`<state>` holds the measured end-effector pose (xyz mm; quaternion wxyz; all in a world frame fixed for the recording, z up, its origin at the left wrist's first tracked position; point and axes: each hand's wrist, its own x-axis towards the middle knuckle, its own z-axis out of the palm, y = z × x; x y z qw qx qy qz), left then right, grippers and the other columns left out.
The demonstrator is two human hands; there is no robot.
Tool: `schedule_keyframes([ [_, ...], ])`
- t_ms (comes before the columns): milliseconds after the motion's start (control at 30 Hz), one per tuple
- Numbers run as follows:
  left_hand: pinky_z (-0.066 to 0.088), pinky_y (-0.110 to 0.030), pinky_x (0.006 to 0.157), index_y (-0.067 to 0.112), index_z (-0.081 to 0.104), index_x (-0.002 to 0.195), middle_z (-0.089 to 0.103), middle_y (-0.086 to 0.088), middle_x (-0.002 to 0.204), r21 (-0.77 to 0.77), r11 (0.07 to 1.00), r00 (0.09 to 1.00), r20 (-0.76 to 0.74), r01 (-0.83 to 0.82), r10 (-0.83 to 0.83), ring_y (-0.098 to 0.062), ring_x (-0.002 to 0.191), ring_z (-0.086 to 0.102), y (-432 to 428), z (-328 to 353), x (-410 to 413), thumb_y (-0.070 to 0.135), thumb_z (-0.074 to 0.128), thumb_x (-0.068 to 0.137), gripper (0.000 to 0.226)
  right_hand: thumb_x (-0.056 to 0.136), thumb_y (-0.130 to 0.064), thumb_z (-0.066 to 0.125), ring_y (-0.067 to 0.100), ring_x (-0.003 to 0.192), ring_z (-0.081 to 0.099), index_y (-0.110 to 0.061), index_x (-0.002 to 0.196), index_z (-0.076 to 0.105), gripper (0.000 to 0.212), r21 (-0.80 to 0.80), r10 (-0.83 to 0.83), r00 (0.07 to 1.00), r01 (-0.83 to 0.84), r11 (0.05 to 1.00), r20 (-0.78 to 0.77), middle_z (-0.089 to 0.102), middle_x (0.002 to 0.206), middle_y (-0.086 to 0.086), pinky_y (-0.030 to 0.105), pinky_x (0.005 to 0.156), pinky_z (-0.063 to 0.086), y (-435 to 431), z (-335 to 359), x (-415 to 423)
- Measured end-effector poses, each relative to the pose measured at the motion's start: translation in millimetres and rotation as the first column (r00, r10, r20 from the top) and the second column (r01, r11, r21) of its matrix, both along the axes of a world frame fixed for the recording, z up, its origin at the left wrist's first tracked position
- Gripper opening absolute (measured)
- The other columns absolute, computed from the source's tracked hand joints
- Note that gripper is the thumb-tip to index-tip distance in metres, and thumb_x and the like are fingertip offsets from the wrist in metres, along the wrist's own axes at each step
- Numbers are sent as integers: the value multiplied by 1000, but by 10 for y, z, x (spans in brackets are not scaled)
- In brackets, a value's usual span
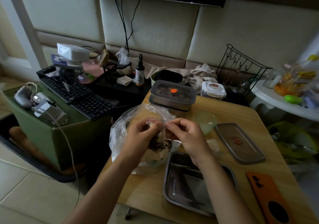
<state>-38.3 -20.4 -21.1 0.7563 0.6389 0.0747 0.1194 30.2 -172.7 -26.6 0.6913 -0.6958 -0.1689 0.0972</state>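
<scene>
**Both hands pinch a clear bag above the wooden surface**

Nearest, an orange phone (269, 198) lies at the right edge of the surface (224, 109), with a steel tray (166, 180) just left of it. Above the tray's far-left corner, the left hand (141, 135) and right hand (186, 135) meet, fingers curled, each pinching the film of a plastic bag (120, 132) that holds dark and pale food. Right of the hands lies a grey lid (240, 142), and beyond it a green bowl (206, 122). Farthest stands a lidded container (172, 94).

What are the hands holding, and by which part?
The left hand and right hand both pinch the clear plastic bag at its crumpled upper edge, above the dark and pale food inside.
</scene>
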Motion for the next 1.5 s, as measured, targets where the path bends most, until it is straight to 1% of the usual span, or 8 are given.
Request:
schedule_keyframes([
  [200, 63, -34, 68, 7, 72, 103, 76, -12, 90, 20, 1000, 1000, -22, -12, 13, -27, 83, 76, -1, -18, 5, 21, 64, 98, 16, 97, -15, 71, 14, 75, 70, -9, 95, 77, 9, 0, 19, 994, -19, 1000, -107, 75, 80, 5, 25, 70, 57, -20, 0, 3],
  [400, 58, -21, 62, 15, 73, 98, 74, -1, 90, 146, 989, 998, -61, 8, 1, -8, 78, 74, 19, -17, 12, 20, 67, 96, 8, 94, -5, 72, 10, 66, 68, -8, 90, 75, 5, -51, -14, 995, 9, 999, -97, 73, 75, 6, 17, 60, 53, -73, 18, 31],
  [500, 59, -23, 59, 15, 73, 98, 72, -4, 91, 104, 995, 996, -85, 4, 5, -11, 75, 74, 9, -13, -1, 19, 66, 96, 8, 94, -7, 73, 9, 64, 67, -8, 88, 75, 7, -57, -59, 995, 55, 997, -75, 72, 74, 6, 17, 60, 52, -86, 5, 47],
  [633, 58, -23, 58, 20, 73, 92, 76, 0, 77, 93, 995, 997, -69, -28, 35, -12, 71, 75, -2, -3, -13, 18, 64, 99, 12, 97, -16, 71, 10, 72, 69, -12, 92, 75, 8, -91, -38, 996, 30, 995, -84, 74, 77, 1, 19, 63, 53, -100, -12, 52],
  [800, 58, -19, 61, 22, 75, 96, 77, 3, 85, 146, 989, 998, -49, -29, 36, -8, 79, 74, -28, -22, -11, 24, 65, 98, 10, 97, -17, 72, 15, 74, 70, -7, 98, 76, 12, -128, 22, 999, -26, 991, -34, 75, 81, 4, 25, 70, 56, -61, -31, 18],
  [967, 59, -22, 66, 17, 74, 106, 72, -3, 104, 204, 978, 997, -77, 39, -23, -6, 86, 72, -15, -43, 7, 27, 67, 97, 16, 95, -11, 73, 6, 63, 68, -13, 88, 77, 8, -135, -29, 1000, 28, 990, -5, 73, 70, -2, 16, 59, 50, -92, -25, 34],
  [1233, 58, -20, 64, 21, 75, 98, 74, -2, 96, 216, 976, 997, -77, -10, 28, -8, 84, 73, -6, -55, 15, 27, 67, 96, 10, 94, -20, 76, 8, 66, 67, -18, 86, 77, 9, -213, -27, 995, 48, 976, 97, 73, 71, -2, 19, 61, 50, -96, -72, 56],
  [1500, 56, -17, 60, 22, 75, 94, 74, -2, 90, 183, 983, 994, -96, -26, 44, -4, 76, 73, -18, -52, 1, 24, 69, 95, 7, 94, -28, 75, 12, 76, 70, -25, 83, 75, 11, -282, -43, 976, 103, 954, 213, 75, 79, -4, 39, 75, 60, -70, -141, 89],
])
